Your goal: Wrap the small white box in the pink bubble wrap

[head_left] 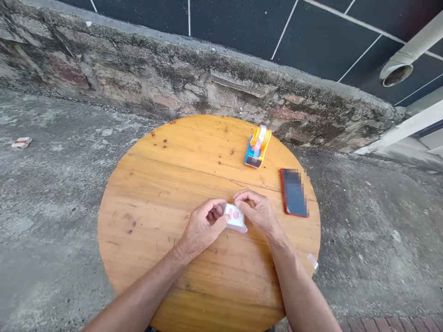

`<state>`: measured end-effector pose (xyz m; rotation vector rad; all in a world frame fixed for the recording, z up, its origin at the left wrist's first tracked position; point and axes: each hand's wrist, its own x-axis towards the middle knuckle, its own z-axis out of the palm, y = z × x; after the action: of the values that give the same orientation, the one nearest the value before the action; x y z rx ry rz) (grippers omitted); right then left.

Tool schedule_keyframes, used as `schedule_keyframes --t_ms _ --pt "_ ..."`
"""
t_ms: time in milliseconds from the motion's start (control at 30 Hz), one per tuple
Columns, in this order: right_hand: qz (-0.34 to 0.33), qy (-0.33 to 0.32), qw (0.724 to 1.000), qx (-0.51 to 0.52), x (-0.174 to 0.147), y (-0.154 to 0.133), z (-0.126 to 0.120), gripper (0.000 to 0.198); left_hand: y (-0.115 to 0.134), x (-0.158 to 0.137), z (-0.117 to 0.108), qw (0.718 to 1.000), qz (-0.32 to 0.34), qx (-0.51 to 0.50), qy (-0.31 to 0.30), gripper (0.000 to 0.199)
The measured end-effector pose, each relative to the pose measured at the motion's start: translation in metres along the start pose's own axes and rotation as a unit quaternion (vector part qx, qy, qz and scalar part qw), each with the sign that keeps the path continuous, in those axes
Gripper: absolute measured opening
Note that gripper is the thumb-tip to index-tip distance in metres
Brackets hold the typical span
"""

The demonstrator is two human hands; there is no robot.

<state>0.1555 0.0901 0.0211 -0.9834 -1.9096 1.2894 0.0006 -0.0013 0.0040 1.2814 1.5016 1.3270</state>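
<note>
A small white packet point(236, 216) with reddish print, in what looks like clear plastic wrap, is held just above or on the round wooden table point(155, 184); I cannot tell whether it touches the wood. My left hand point(206, 225) grips its left side, thumb on top and fingers curled. On the upper right edge of the packet, my right hand point(258, 210) pinches with thumb and forefinger. Whether those fingertips hold the wrap itself or a bit of tape is too small to make out.
Beyond the hands stands a yellow and blue tape dispenser point(258, 146) with a tape roll. A phone point(294, 192) in a red case lies to the right. A clear strip point(313, 261) sticks to the table's right edge. Behind is a stone ledge point(194, 87); a crumpled pack point(22, 143) lies on the ground.
</note>
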Motion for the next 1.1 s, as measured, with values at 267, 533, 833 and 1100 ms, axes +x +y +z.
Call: schedule_keyframes --t_ms 267,533,833,1100 --pt "0.056 0.019 0.997 0.055 0.005 0.006 0.002 0.017 -0.002 0.000 0.001 1.000 0.000 0.013 0.000 0.025" --pt "0.061 0.057 0.993 0.087 0.006 0.010 0.007 0.021 -0.005 -0.007 0.004 0.989 0.104 0.105 0.012 0.035" --pt "0.015 0.058 0.996 0.063 0.006 -0.005 0.003 0.020 -0.018 -0.019 0.006 0.986 0.122 0.113 -0.011 0.042" --pt "-0.042 0.047 0.998 -0.002 0.010 -0.031 -0.009 0.016 -0.025 -0.016 0.006 0.968 0.190 0.163 -0.023 0.087"
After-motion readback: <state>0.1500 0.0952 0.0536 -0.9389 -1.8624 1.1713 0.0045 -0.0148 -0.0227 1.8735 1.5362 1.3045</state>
